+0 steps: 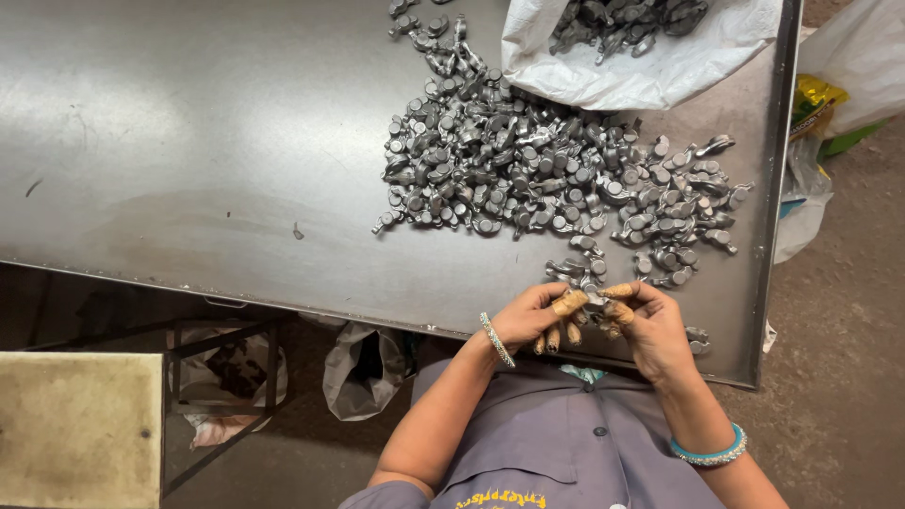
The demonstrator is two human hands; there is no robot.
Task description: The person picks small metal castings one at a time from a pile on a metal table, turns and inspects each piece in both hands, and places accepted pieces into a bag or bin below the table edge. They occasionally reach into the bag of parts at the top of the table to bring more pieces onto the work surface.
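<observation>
Both hands (592, 316) pinch 1 small metal part (592, 298) at the table's near edge (377, 314).

A white sack (650, 66) lies open at the upper right. A worn stool (80, 429) stands lower left. Crumpled bags (363, 368) sit on the floor, lower centre.

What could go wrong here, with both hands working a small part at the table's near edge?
1. The small grey metal part pinched between the left hand and right hand sits near the steel table's front edge; a slipped grip might drop it to the floor.
2. Loose grey parts by the right wrist could get knocked off.
</observation>
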